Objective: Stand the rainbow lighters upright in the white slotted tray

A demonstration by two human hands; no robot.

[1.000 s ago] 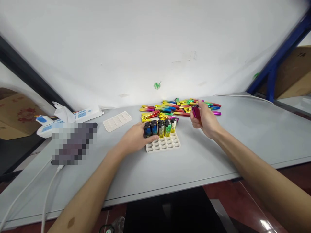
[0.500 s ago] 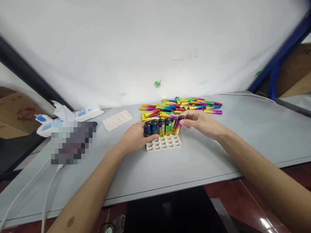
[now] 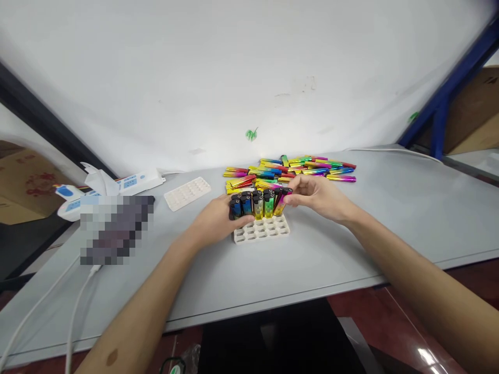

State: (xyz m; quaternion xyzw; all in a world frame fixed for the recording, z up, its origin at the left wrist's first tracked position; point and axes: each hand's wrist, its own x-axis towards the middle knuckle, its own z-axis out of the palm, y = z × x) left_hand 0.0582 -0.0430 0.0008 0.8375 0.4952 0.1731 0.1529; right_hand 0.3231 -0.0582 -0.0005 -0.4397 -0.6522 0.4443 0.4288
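A white tray (image 3: 262, 231) with rows of slots lies on the table, and several shiny lighters with black tops stand in its back rows. My left hand (image 3: 216, 221) is wrapped around the left end of these lighters (image 3: 258, 205), thumb in front; its other fingers are mostly hidden behind them. Between the thumb and fingers of my right hand (image 3: 319, 196) is the top of a pink-and-yellow lighter (image 3: 282, 203). It leans to the right at the right end of the standing group, its lower end in or just at a slot. The tray's front slots hold nothing.
Behind the tray is a loose pile of colourful lighters (image 3: 312, 169). A second white tray (image 3: 187, 194) lies to the left. Farther left are a power strip (image 3: 142, 180), a tissue pack (image 3: 101, 179), a blurred-out dark object (image 3: 119, 231) and white cables (image 3: 76, 306).
My right hand has moved slightly left and down, bringing the pink-and-yellow lighter lower and closer to the standing ones. The left hand stays in place.
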